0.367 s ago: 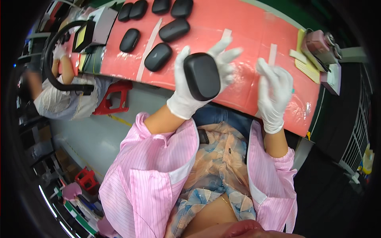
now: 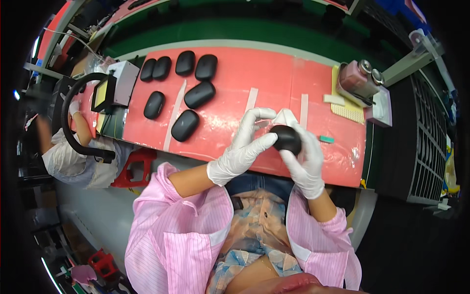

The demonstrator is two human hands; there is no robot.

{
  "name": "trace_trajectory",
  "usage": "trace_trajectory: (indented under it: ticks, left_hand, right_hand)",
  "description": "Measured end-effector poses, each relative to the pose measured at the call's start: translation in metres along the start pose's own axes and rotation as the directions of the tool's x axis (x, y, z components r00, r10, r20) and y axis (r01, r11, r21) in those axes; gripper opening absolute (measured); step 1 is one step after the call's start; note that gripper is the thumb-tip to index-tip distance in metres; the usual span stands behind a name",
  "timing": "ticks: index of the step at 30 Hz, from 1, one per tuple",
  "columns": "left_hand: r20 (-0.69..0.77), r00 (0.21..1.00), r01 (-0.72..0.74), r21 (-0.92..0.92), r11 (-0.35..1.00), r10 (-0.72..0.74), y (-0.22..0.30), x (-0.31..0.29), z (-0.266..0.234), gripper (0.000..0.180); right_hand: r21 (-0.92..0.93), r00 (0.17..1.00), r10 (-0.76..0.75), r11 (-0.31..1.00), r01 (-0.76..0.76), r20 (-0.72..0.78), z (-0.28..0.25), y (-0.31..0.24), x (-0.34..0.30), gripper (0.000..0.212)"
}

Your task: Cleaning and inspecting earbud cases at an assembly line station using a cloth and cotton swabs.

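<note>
Head view shows us a smooth, matt black case [image 2: 288, 140] with rounded ends, held above the near edge of a glossy pink mat [image 2: 274, 73]. Our gloves are thin white fabric. The right hand [image 2: 307, 164] is curled around the case, fingers along its far side and thumb at its near side. The left hand [image 2: 237, 159] is half curled, thumb pressed to the case; whether its fingers also grip, we cannot quite tell. Seven similar black cases [image 2: 199, 94] lie over the mat's left part, and pale flat strips [image 2: 251, 99] run across it. Toward the mat's far right corner, pink bottles [image 2: 356, 78] with round metal tops stand in a holder, beside a dimpled yellow pad [image 2: 350, 113] and a white box [image 2: 383, 112]. Earlier, the case lay on our left palm and the right hand was apart, empty; now both meet at it, and a small teal block [image 2: 326, 139] shows fully on the mat's right part.
</note>
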State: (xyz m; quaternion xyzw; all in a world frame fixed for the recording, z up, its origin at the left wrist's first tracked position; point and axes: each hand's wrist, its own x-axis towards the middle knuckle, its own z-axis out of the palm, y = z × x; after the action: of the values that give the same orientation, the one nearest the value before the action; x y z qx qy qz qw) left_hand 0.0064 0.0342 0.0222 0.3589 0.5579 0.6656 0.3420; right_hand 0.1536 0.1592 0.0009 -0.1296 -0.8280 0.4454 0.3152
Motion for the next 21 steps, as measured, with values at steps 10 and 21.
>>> trace_trajectory:
  ticks: [10,21]
  left_hand:
    - [0.369,0.913,-0.381,0.924,0.042,0.174,0.037,0.248,-0.111,0.059]
    - [-0.308,0.92,0.341,0.934,-0.11,0.242,-0.051,0.455,-0.111,0.097]
  right_hand:
    - [-0.194,0.728,0.45,0.766,-0.612,-0.517,-0.113,0.076,-0.02,0.037]
    - [-0.551,0.803,0.136,0.661,-0.51,-0.581,-0.104,0.08,-0.017,0.03]
